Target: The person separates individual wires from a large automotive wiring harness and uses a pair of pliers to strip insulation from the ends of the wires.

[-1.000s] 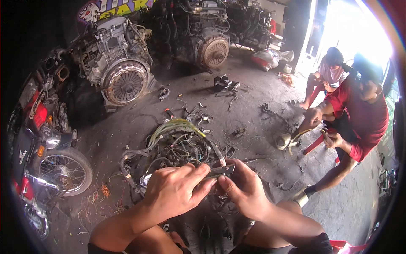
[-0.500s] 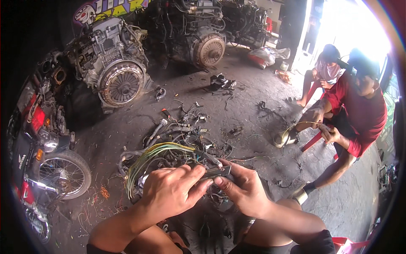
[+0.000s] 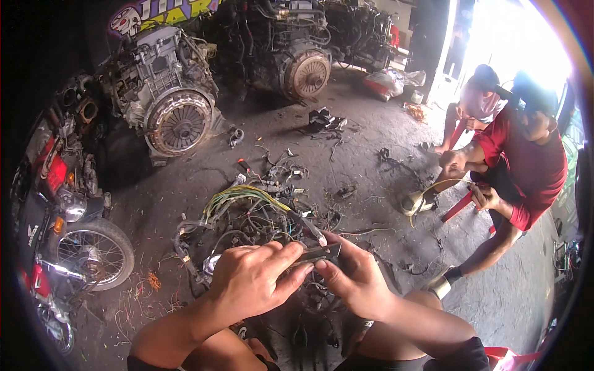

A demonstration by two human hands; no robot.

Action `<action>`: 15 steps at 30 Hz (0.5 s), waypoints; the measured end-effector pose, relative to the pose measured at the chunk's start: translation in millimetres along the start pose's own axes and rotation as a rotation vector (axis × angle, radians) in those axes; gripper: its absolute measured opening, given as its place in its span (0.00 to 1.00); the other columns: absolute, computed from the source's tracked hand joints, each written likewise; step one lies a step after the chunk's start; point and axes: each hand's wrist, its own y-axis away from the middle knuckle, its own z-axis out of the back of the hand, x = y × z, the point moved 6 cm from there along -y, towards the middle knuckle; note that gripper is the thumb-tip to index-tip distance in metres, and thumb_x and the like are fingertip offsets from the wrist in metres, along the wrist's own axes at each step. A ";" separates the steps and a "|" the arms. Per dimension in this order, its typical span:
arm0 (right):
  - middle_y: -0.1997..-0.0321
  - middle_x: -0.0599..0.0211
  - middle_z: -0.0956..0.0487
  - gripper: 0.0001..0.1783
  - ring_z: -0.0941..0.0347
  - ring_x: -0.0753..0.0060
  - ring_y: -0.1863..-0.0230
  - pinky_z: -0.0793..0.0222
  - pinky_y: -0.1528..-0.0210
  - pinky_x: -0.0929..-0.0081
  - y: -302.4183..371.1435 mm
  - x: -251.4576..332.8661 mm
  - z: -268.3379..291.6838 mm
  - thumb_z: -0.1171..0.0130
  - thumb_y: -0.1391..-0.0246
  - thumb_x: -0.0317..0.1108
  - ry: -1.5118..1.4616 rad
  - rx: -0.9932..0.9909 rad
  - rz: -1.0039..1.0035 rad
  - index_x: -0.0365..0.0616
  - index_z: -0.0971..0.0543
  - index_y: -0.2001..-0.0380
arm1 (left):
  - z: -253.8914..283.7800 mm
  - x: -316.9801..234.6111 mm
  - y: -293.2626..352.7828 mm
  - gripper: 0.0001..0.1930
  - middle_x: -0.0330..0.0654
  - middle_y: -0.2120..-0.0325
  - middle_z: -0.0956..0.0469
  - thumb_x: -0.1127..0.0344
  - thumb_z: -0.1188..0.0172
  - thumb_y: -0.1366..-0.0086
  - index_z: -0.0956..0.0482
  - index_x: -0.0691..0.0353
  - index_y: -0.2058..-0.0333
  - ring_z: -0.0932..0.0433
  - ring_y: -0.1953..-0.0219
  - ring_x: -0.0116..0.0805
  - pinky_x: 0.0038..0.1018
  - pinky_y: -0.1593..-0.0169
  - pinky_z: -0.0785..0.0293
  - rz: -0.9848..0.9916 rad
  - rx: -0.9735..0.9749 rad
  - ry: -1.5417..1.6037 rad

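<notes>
Fingers of the left hand [image 3: 250, 276] are closed on one end of a flat dark piece [image 3: 324, 252], with the thumb below and the index finger along it. The right hand [image 3: 359, 270] pinches the other end, its thumb pressed at the lower edge. This piece lies between the two hands, above the heap. I judge it light and stiff, possibly with a thin edge, so the hold is safer on its broad faces.

Just behind it comes a dark sleeve [image 3: 302, 224], whose pale end meets the right hand; I cannot tell if the hidden fingers grip it also. From the sleeve a wire bundle [image 3: 244, 194], yellow and green, bends to the left. The loose wires should be soft and springy, the wrapped part stiffer, therefore it is better to take hold there.

Below lies a tangled heap of wires and connectors [image 3: 241, 230], on a grey, rough floor [image 3: 158, 204] with small scraps. On the left stands a motorcycle [image 3: 73, 207]. On the right a co-worker in red shirt [image 3: 541, 176] sits, with hands near a thin yellow wire [image 3: 455, 180], and another person [image 3: 479, 108] sits behind. Farther, a grey engine [image 3: 164, 65] and darker engines [image 3: 294, 46] stand in shadow; strong daylight enters at the right.
</notes>
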 end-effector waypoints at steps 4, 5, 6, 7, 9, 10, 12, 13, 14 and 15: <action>0.51 0.66 0.21 0.26 0.30 0.82 0.51 0.31 0.46 0.78 -1.5 -3.3 2.3 0.43 0.35 0.28 0.013 0.007 0.018 0.27 0.34 0.38 | -0.6 0.2 -0.9 0.12 0.38 0.79 0.22 0.56 0.36 0.38 0.21 0.57 0.61 0.20 0.80 0.37 0.31 0.75 0.24 -0.023 0.021 -0.032; 0.51 0.66 0.21 0.26 0.30 0.82 0.51 0.31 0.46 0.78 -1.6 -5.5 2.1 0.43 0.35 0.28 0.012 0.008 0.017 0.27 0.34 0.38 | -0.3 -0.1 -0.4 0.12 0.38 0.79 0.22 0.56 0.36 0.38 0.21 0.57 0.61 0.20 0.80 0.37 0.31 0.75 0.24 -0.021 0.022 -0.033; 0.52 0.66 0.20 0.25 0.30 0.82 0.52 0.31 0.47 0.79 -2.0 -6.7 1.5 0.43 0.35 0.28 0.008 0.006 0.036 0.27 0.32 0.39 | 0.7 -0.1 0.2 0.13 0.38 0.79 0.22 0.56 0.36 0.37 0.21 0.57 0.61 0.20 0.80 0.37 0.31 0.75 0.24 -0.021 0.024 -0.043; 0.53 0.67 0.20 0.24 0.30 0.83 0.52 0.31 0.47 0.79 -0.7 -5.4 2.9 0.42 0.35 0.28 0.011 -0.007 0.057 0.27 0.31 0.40 | 0.7 -1.6 -0.8 0.13 0.38 0.79 0.22 0.56 0.36 0.37 0.21 0.57 0.61 0.20 0.80 0.37 0.31 0.76 0.24 -0.030 0.023 -0.045; 0.55 0.68 0.19 0.22 0.30 0.84 0.53 0.31 0.49 0.80 0.0 -2.8 5.6 0.42 0.36 0.28 0.053 -0.018 0.076 0.28 0.30 0.41 | -0.5 -2.8 -1.6 0.13 0.38 0.79 0.22 0.56 0.36 0.37 0.21 0.57 0.61 0.20 0.80 0.37 0.32 0.75 0.24 -0.036 0.015 -0.035; 0.56 0.69 0.19 0.21 0.30 0.85 0.55 0.31 0.51 0.80 -0.9 -3.0 5.6 0.42 0.36 0.28 0.083 -0.014 0.094 0.29 0.28 0.42 | -1.3 -2.0 -0.3 0.13 0.38 0.79 0.22 0.55 0.36 0.37 0.21 0.57 0.61 0.20 0.80 0.36 0.32 0.75 0.24 -0.029 0.012 -0.038; 0.57 0.69 0.19 0.20 0.31 0.86 0.57 0.31 0.53 0.81 -0.9 -7.4 5.4 0.41 0.36 0.28 0.066 -0.024 0.071 0.29 0.27 0.44 | -2.9 -1.3 1.3 0.13 0.38 0.79 0.22 0.56 0.36 0.37 0.21 0.58 0.60 0.20 0.80 0.37 0.32 0.75 0.23 -0.017 0.013 -0.036; 0.58 0.70 0.18 0.19 0.31 0.87 0.58 0.31 0.54 0.82 -0.7 -9.4 6.0 0.41 0.36 0.28 0.050 -0.036 0.049 0.30 0.26 0.45 | -3.9 -0.9 1.8 0.14 0.39 0.78 0.22 0.56 0.36 0.37 0.21 0.59 0.60 0.20 0.79 0.37 0.32 0.75 0.23 -0.008 0.015 -0.033; 0.58 0.70 0.18 0.19 0.31 0.87 0.58 0.31 0.54 0.82 -0.3 -8.7 5.1 0.41 0.36 0.28 0.049 -0.034 0.049 0.30 0.26 0.45 | -5.3 -0.8 2.9 0.14 0.39 0.78 0.22 0.56 0.36 0.37 0.21 0.59 0.60 0.20 0.79 0.37 0.32 0.75 0.23 -0.006 0.015 -0.035; 0.59 0.70 0.18 0.18 0.32 0.87 0.59 0.32 0.56 0.82 0.3 -9.0 4.8 0.40 0.36 0.28 0.058 -0.040 0.014 0.30 0.25 0.46 | -5.3 -0.8 3.8 0.14 0.39 0.78 0.21 0.57 0.36 0.37 0.21 0.60 0.59 0.20 0.79 0.38 0.32 0.75 0.23 -0.004 -0.017 -0.031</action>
